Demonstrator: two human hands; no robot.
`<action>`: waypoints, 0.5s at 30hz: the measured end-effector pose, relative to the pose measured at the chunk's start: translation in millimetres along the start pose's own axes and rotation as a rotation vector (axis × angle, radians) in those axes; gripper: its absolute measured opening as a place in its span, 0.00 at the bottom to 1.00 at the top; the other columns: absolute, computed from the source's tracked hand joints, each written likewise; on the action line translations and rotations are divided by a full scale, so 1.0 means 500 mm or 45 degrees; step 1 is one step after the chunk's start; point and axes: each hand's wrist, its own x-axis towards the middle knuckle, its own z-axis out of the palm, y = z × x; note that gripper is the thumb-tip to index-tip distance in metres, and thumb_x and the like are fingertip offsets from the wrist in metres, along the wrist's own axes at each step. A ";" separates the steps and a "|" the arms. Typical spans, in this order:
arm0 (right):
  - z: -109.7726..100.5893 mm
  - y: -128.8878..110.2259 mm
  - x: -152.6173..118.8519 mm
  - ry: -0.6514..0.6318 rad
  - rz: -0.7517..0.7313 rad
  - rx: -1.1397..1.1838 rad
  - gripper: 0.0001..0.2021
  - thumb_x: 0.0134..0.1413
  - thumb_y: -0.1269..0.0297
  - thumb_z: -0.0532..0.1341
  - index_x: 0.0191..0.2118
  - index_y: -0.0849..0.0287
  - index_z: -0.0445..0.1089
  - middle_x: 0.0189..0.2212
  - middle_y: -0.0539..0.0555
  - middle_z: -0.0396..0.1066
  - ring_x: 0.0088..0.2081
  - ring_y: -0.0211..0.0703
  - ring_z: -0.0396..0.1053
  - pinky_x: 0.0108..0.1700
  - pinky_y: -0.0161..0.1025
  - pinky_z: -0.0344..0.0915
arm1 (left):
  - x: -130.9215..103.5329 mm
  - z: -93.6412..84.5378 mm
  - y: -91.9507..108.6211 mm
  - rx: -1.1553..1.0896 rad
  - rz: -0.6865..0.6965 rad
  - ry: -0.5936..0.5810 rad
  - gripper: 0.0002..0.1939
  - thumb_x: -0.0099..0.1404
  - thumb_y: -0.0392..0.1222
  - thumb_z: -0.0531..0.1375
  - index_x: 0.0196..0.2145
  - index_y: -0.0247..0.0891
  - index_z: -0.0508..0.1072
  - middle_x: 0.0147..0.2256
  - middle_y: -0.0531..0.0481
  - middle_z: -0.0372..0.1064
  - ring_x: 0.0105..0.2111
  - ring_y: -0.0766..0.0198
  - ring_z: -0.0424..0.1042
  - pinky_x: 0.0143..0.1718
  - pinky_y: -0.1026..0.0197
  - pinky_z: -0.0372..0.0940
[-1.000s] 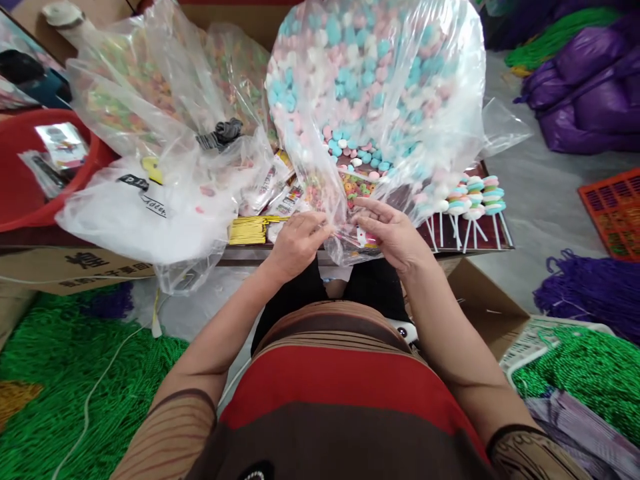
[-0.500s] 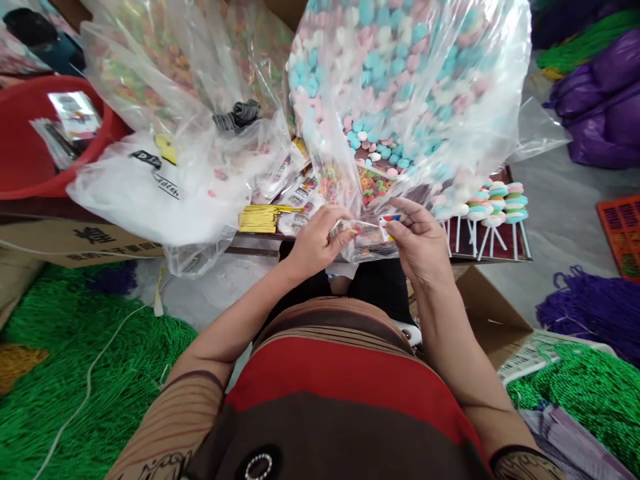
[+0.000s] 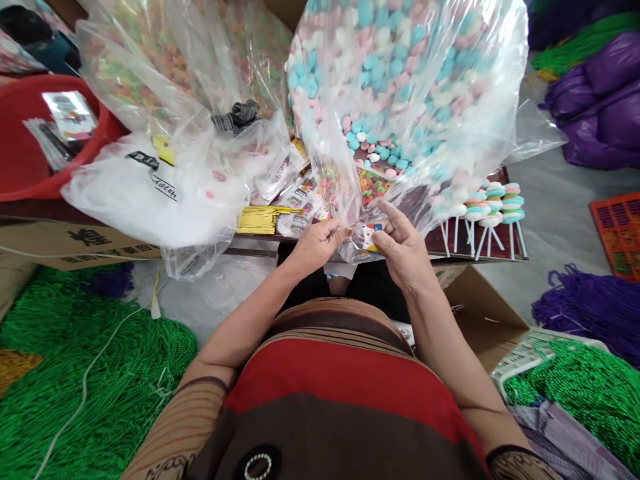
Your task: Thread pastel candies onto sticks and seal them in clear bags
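Note:
My right hand (image 3: 406,252) is closed on a small clear plastic bag with a white, yellow and blue print (image 3: 371,236), held between thumb and fingers at the table's front edge. Just left of it, my left hand (image 3: 318,247) makes a pinch at the bag's other side; what exactly lies between its fingertips is too small to make out. Behind both hands, the mouth of a large clear bag of pink, blue and white candies (image 3: 400,73) spreads over the table. Colourful ring-shaped candies (image 3: 374,185) show under the plastic.
Candy skewers on white sticks (image 3: 493,203) lie at the right table edge. Yellow twist ties (image 3: 257,220) and printed packets (image 3: 295,210) are on the left. Farther left are a white plastic bag (image 3: 145,193) and red basin (image 3: 113,127). A cardboard box (image 3: 480,313) stands below right.
My hands have come closer together, the right one moving left with the printed bag. The thin white line stretched between them earlier no longer shows.

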 end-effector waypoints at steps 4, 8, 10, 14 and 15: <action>-0.006 0.003 0.005 0.072 0.019 0.053 0.25 0.45 0.44 0.73 0.48 0.47 0.76 0.32 0.49 0.73 0.33 0.43 0.68 0.40 0.44 0.70 | 0.004 0.003 -0.012 -0.139 -0.029 0.006 0.21 0.63 0.61 0.63 0.29 0.39 0.70 0.22 0.56 0.65 0.24 0.68 0.64 0.30 0.63 0.58; 0.002 0.018 -0.001 0.270 -0.014 -0.029 0.21 0.46 0.39 0.71 0.31 0.53 0.75 0.25 0.48 0.71 0.26 0.39 0.64 0.31 0.39 0.66 | 0.004 0.016 -0.023 -0.338 -0.127 0.088 0.26 0.59 0.68 0.64 0.30 0.40 0.69 0.18 0.58 0.61 0.19 0.69 0.60 0.26 0.64 0.56; 0.006 0.021 -0.005 0.308 0.001 -0.075 0.25 0.49 0.35 0.68 0.26 0.54 0.71 0.20 0.46 0.65 0.23 0.36 0.59 0.28 0.37 0.63 | 0.002 0.021 -0.022 -0.314 -0.111 0.089 0.30 0.60 0.72 0.60 0.27 0.40 0.66 0.16 0.59 0.57 0.18 0.70 0.54 0.24 0.63 0.51; 0.006 0.012 -0.007 0.184 -0.019 -0.005 0.25 0.50 0.34 0.66 0.28 0.54 0.72 0.23 0.47 0.67 0.27 0.37 0.64 0.34 0.38 0.67 | -0.002 0.026 -0.009 -0.136 -0.049 0.167 0.34 0.61 0.77 0.55 0.24 0.41 0.61 0.17 0.59 0.53 0.20 0.70 0.52 0.24 0.62 0.48; 0.005 0.009 -0.006 0.124 -0.021 0.037 0.24 0.48 0.35 0.68 0.32 0.53 0.74 0.26 0.47 0.70 0.29 0.38 0.66 0.36 0.38 0.68 | -0.002 0.027 -0.006 -0.087 -0.030 0.191 0.34 0.61 0.77 0.54 0.24 0.41 0.60 0.18 0.58 0.54 0.21 0.69 0.52 0.24 0.61 0.49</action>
